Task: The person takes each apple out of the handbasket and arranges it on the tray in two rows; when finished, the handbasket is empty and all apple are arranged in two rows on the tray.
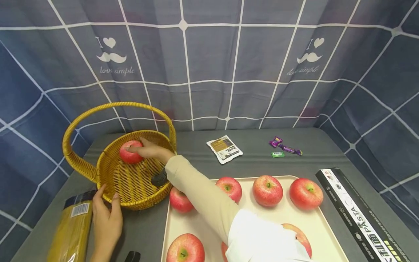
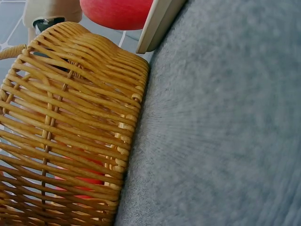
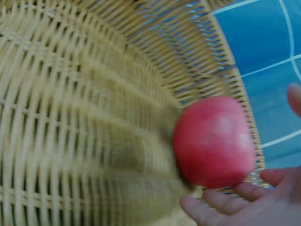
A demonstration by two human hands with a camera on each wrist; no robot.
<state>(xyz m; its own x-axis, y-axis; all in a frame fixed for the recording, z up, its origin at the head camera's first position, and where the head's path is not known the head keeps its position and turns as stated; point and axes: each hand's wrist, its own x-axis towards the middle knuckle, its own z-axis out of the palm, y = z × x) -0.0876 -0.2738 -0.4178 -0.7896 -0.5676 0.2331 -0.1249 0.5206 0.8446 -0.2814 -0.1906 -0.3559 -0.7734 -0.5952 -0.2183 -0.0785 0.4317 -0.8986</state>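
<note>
A yellow wicker basket with a tall hoop handle stands at the left. Inside it, by the far left wall, lies a red apple. My right hand reaches into the basket, its fingers at the apple. The right wrist view has the fingers loosely extended along the apple's edge and the thumb apart from it. At the basket's near left rim, my left hand has relaxed fingertips against the outside. In the left wrist view, red shows through the weave; the left hand is out of that view.
A cream tray holds several red apples, partly covered by my right sleeve. Yellow pasta lies left, a black pasta box right. Behind are a white pouch and small candies. A checked curtain borders the table.
</note>
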